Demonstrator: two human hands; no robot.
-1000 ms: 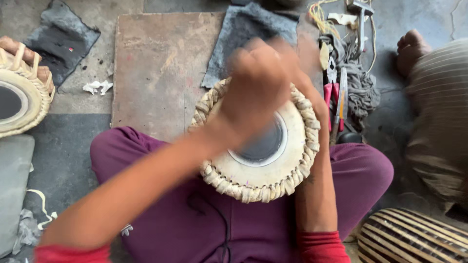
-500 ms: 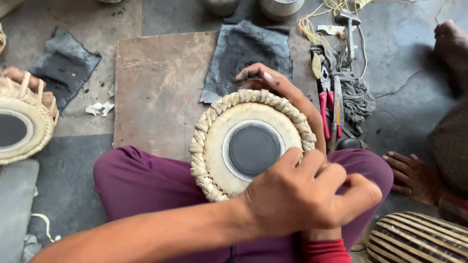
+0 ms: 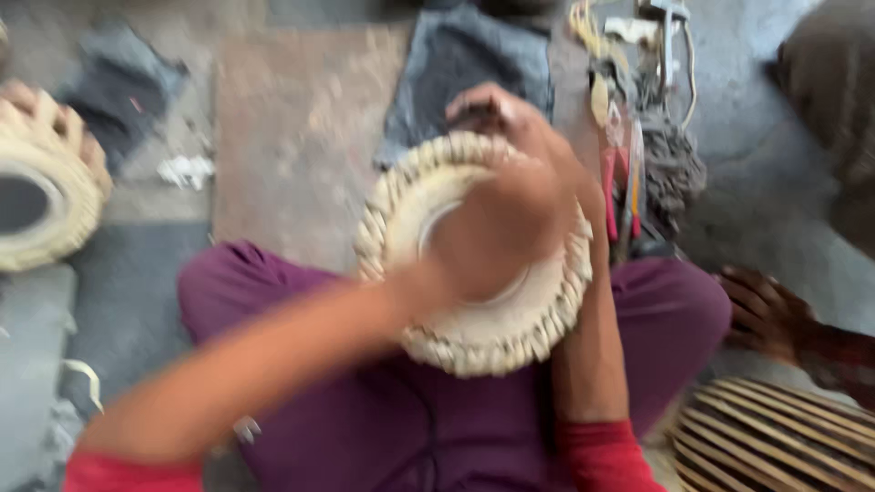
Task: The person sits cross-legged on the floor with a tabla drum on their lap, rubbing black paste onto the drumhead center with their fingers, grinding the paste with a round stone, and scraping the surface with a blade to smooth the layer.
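Since half a second ago the left hand (image 3: 497, 228) has swung from the near rim up over the drum head (image 3: 474, 255), which rests in the lap; blur hides its fingers. Right hand (image 3: 497, 114) grips the far rim, fingers curled. Keep that grip firm so the drum stays steady.

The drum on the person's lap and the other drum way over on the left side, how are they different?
The lap drum shows nearly whole, tilted on the purple-clad legs; the left drum is cut off by the picture's edge. The left hand covers the lap drum's middle and the right hand grips its far rim, while another person's fingers rest on the left drum. The left drum's dark centre shows; the lap drum's is hidden. Both have pale braided rims.
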